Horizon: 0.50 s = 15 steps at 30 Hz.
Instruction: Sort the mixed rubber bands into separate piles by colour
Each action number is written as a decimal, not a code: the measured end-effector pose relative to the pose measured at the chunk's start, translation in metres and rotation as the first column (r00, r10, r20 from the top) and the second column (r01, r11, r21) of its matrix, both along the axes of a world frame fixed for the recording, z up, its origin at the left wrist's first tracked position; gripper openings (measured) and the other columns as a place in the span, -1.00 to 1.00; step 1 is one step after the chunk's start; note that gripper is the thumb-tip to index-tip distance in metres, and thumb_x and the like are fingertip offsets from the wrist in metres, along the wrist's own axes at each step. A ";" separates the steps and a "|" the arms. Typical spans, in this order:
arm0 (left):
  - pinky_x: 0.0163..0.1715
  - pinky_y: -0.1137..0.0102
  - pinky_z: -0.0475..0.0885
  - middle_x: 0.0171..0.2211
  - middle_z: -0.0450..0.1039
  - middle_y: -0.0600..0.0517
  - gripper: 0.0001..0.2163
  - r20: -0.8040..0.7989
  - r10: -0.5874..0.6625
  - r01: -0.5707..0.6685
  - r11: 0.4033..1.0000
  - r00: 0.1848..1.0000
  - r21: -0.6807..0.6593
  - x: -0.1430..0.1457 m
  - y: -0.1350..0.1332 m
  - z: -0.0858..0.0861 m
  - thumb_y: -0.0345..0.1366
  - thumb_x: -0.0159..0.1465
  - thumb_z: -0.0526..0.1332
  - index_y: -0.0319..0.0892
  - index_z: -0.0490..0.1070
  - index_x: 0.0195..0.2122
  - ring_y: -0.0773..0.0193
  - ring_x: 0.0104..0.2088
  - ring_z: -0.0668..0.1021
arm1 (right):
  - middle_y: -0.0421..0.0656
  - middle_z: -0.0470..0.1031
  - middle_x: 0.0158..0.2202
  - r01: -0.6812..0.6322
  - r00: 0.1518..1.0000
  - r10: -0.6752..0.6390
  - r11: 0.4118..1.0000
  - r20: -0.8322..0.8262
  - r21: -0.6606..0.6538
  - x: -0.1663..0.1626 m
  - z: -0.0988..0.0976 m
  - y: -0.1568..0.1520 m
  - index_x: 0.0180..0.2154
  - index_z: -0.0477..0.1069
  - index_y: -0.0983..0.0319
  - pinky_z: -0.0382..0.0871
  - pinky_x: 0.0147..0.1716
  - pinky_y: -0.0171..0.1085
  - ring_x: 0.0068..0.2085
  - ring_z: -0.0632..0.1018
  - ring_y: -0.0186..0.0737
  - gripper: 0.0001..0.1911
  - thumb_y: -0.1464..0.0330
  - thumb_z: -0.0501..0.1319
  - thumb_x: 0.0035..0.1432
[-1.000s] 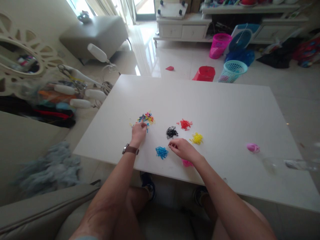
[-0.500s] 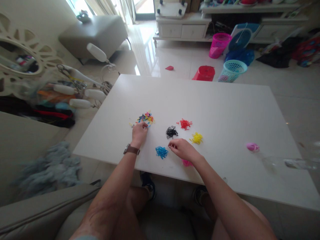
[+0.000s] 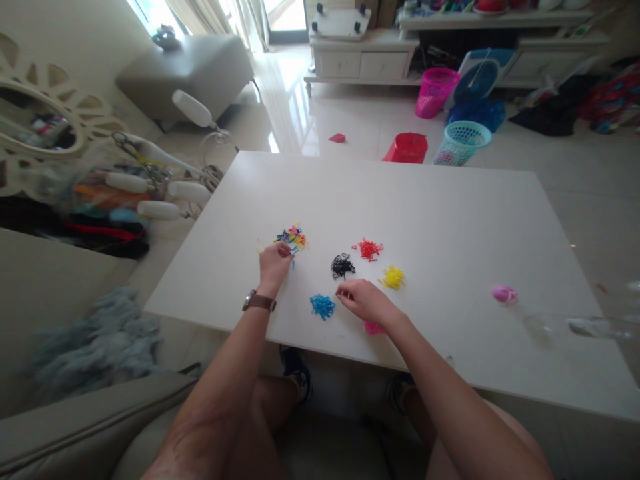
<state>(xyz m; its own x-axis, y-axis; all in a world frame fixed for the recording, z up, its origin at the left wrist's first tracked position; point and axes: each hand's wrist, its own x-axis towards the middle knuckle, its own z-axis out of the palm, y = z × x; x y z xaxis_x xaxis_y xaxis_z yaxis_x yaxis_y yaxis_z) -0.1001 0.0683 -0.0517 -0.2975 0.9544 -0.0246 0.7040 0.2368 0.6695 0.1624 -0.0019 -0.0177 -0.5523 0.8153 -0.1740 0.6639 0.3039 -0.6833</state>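
On the white table [image 3: 440,220] lies a mixed pile of small coloured rubber bands [image 3: 292,236]. My left hand [image 3: 273,263], with a brown watch on the wrist, pinches at the near edge of that pile. Sorted little heaps lie to the right: black [image 3: 343,266], red [image 3: 371,249], yellow [image 3: 393,277], blue [image 3: 323,305] and pink [image 3: 373,327], the last partly hidden under my right wrist. My right hand [image 3: 364,299] rests on the table between the blue and black heaps, fingers curled; what it holds is too small to tell.
A pink object [image 3: 503,294] and a clear plastic bottle [image 3: 580,327] lie at the table's right. Past the far edge stand a red stool [image 3: 406,147] and a teal basket [image 3: 461,141]. A cluttered rack [image 3: 150,180] stands left, with a sofa [image 3: 75,413] near me.
My left hand has drawn back slightly toward me from the mixed pile. The right hand has barely moved. The view shifted a little.
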 end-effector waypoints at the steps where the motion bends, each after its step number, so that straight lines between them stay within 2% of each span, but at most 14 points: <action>1: -0.25 0.39 0.46 -0.38 0.61 -0.01 -0.91 0.018 0.010 -0.010 1.000 1.000 0.014 -0.001 0.000 0.001 -0.35 0.08 0.35 -0.18 0.54 -0.37 0.24 -0.35 0.61 | -0.14 0.59 -0.37 0.000 1.000 0.000 1.000 -0.003 0.001 0.000 0.000 0.000 -0.32 0.59 0.21 0.25 -0.29 -0.32 -0.32 0.52 -0.27 -0.81 0.47 0.19 0.23; 5: -0.24 0.38 0.49 -0.37 0.61 -0.03 -0.90 0.132 0.037 -0.045 0.997 0.991 0.060 0.001 0.001 0.003 -0.34 0.06 0.38 -0.20 0.52 -0.39 0.25 -0.35 0.61 | -0.15 0.58 -0.38 0.002 1.000 -0.002 1.000 -0.005 0.009 0.000 -0.001 0.000 -0.33 0.58 0.21 0.24 -0.30 -0.32 -0.34 0.51 -0.28 -0.82 0.47 0.19 0.23; 8: -0.25 0.34 0.51 -0.40 0.60 -0.03 -0.83 0.364 -0.003 -0.011 0.999 0.931 0.037 0.016 -0.002 0.007 -0.30 0.02 0.43 -0.21 0.51 -0.39 0.22 -0.35 0.62 | -0.15 0.57 -0.38 0.059 0.998 -0.058 0.997 -0.033 0.047 0.002 0.000 0.003 -0.33 0.56 0.21 0.25 -0.31 -0.32 -0.34 0.51 -0.28 -0.83 0.46 0.19 0.24; 11: -0.21 0.29 0.53 -0.38 0.61 -0.05 -0.71 0.661 -0.090 0.118 0.993 0.745 0.003 0.041 -0.012 0.015 -0.22 -0.04 0.49 -0.21 0.51 -0.35 0.19 -0.32 0.64 | -0.14 0.58 -0.35 0.261 0.957 -0.246 0.962 -0.155 0.082 0.006 0.002 0.009 -0.30 0.56 0.21 0.32 -0.29 -0.30 -0.35 0.52 -0.28 -0.87 0.41 0.21 0.24; 13: -0.17 0.26 0.53 -0.36 0.63 -0.05 -0.67 0.771 -0.116 0.204 0.979 0.626 -0.019 0.058 -0.022 0.022 -0.17 -0.03 0.51 -0.20 0.52 -0.31 0.19 -0.31 0.64 | -0.14 0.59 -0.36 0.415 0.880 -0.389 0.909 -0.274 0.042 0.007 0.005 0.013 -0.27 0.56 0.21 0.38 -0.28 -0.28 -0.36 0.54 -0.26 -0.89 0.36 0.25 0.22; 15: -0.15 0.26 0.53 -0.34 0.63 -0.04 -0.65 0.835 -0.120 0.281 0.959 0.537 -0.043 0.070 -0.033 0.029 -0.16 -0.04 0.52 -0.19 0.53 -0.28 0.20 -0.30 0.64 | -0.14 0.61 -0.37 0.505 0.791 -0.485 0.862 -0.372 -0.049 0.007 0.007 0.016 -0.25 0.57 0.21 0.43 -0.30 -0.27 -0.36 0.57 -0.24 -0.86 0.29 0.31 0.17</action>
